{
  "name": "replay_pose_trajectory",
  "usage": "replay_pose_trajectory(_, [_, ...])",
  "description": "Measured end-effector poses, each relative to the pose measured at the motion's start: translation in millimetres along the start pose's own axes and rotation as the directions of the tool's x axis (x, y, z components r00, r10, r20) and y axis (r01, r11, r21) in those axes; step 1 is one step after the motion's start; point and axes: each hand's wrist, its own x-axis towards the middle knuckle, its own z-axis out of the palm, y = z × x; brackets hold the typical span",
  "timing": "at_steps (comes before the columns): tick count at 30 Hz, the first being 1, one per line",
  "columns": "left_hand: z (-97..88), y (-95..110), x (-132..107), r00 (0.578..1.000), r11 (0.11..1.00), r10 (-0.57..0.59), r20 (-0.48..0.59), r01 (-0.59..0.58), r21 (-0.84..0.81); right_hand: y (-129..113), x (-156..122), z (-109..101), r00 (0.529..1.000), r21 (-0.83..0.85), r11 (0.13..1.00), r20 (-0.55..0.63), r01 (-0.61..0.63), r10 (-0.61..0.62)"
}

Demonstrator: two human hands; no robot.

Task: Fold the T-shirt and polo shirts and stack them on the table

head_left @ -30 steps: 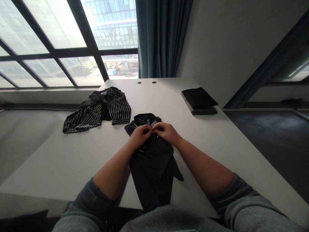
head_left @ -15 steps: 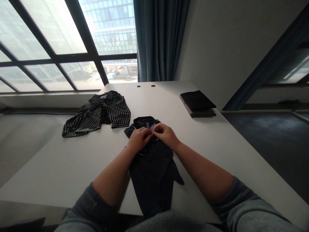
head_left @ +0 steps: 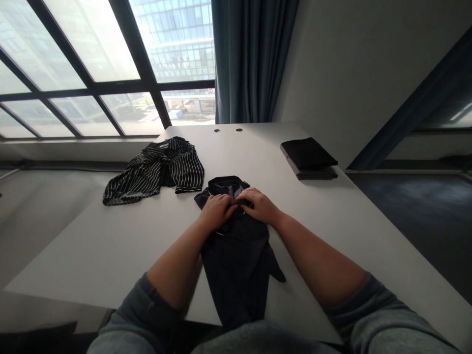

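A dark navy shirt (head_left: 238, 265) lies lengthwise in front of me, its collar at the far end and its lower part reaching the table's near edge. Thin white piping shows near the collar. My left hand (head_left: 217, 210) grips the cloth just below the collar, fingers bent over it. Close beside it, my right hand (head_left: 258, 204) pinches the front opening between thumb and fingers. The small detail between my fingertips is too dark to make out.
On the white table (head_left: 147, 260), a black and white striped shirt (head_left: 162, 167) lies crumpled at the far left. A folded stack of dark clothes (head_left: 309, 158) sits at the far right. Behind stand a window and a blue curtain (head_left: 250, 64).
The view has shifted slightly, so everything sits a little further right. My fingertips have moved a little apart, with dark cloth now showing between them; both hands stay on the shirt.
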Motion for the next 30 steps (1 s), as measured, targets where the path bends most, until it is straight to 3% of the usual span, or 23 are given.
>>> replay_pose_trajectory(2, [-1.1,-4,1,0.999,0.998,0.024,0.040,-0.022,-0.062,14,-2,-4,0.998,-0.089,0.995,0.045,0.053,-0.049])
replay_pose_trajectory(6, [-5.3,-12,1,0.998,0.989,-0.024,0.066,0.033,-0.143,32,-4,-6,1.000,-0.195,0.981,-0.002,-0.007,0.007])
replay_pose_trajectory(10, [-8.5,-18,-2,0.990,0.995,-0.087,0.114,0.092,-0.040,28,-3,-7,0.998,-0.169,0.985,-0.064,-0.027,0.017])
replay_pose_trajectory(14, [-8.6,-24,-6,0.975,0.998,-0.037,0.217,0.027,0.048,19,-3,-11,0.991,-0.096,0.993,-0.124,-0.061,0.049])
replay_pose_trajectory(17, [-7.8,-24,-5,0.975,0.996,0.014,0.222,-0.034,0.084,15,-2,-12,0.991,-0.059,0.997,-0.124,-0.054,0.046])
replay_pose_trajectory(23, [-12.7,-20,-2,1.000,1.000,0.005,-0.006,-0.005,0.021,8,-1,-12,0.968,0.045,0.988,-0.201,-0.145,0.151])
replay_pose_trajectory(27, [-13.8,-19,-2,0.990,0.999,-0.020,-0.140,0.013,-0.050,3,-1,-15,0.951,0.127,0.967,-0.193,-0.219,0.241])
replay_pose_trajectory(30, [-12.3,-19,-1,0.968,0.996,-0.086,-0.236,0.076,-0.052,-1,1,-16,0.967,0.130,0.972,-0.139,-0.198,0.215])
